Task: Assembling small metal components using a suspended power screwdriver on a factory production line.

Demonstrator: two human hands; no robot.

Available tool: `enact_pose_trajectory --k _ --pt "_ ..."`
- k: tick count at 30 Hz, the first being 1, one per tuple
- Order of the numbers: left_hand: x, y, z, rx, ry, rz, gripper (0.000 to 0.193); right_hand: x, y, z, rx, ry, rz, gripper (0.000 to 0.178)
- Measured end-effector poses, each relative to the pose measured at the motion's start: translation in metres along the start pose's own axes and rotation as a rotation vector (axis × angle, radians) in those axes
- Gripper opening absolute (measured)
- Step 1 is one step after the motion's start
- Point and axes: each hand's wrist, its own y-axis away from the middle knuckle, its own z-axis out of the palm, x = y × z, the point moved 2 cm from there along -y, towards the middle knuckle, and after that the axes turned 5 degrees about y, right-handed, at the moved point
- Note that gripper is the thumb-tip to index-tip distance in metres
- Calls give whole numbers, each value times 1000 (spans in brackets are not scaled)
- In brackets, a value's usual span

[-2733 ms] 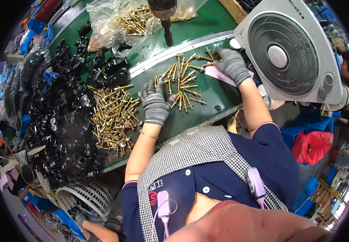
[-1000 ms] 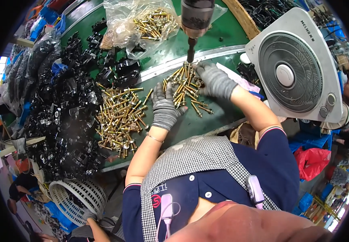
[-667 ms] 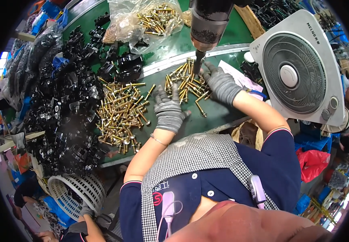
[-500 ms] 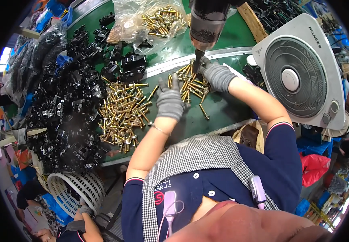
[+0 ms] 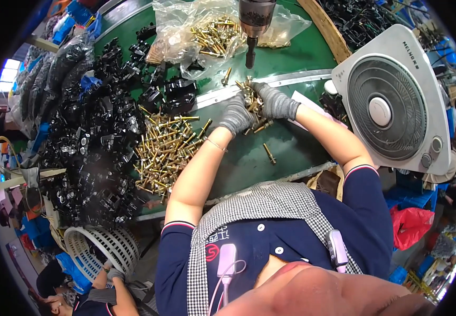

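Note:
My left hand [image 5: 236, 114] and my right hand [image 5: 277, 102], both in grey knit gloves, are drawn close together on the green table. Between them they clasp a bunch of brass-coloured bolts [image 5: 253, 100], partly hidden by the fingers. One loose bolt [image 5: 227, 77] sits just beyond my left hand, and another bolt [image 5: 269, 153] lies on the table nearer to me. To the left spreads a large heap of similar bolts [image 5: 167, 147]. Above and beyond the hands hangs a dark power driver [image 5: 257, 18] with a socket tip, touched by neither hand.
Black plastic parts [image 5: 91, 142] are heaped along the left. A clear bag of bolts [image 5: 215, 37] lies at the back, next to a metal strip [image 5: 302, 77] across the table. A grey box fan [image 5: 396, 100] stands at right. A white basket [image 5: 104, 250] and a co-worker are lower left.
My hands have come together around the bolts, the left moving right. The scattered bolts between them are now bunched up. The driver appears higher, away from my right hand.

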Motion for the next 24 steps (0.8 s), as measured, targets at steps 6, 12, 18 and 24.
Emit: enact_pose_trajectory --k 6,12,18,24 --pt "97 5 29 76 11 181 29 76 -21 64 178 -750 -125 67" --pt "258 -21 -24 322 -647 360 52 68 -89 -90 471 -331 -5 38" --pt "206 -92 -117 319 -751 243 56 102 -146 -99 939 -171 64 23" --pt "205 24 -56 -194 -271 156 50 285 -36 -172 1371 -468 696 20"
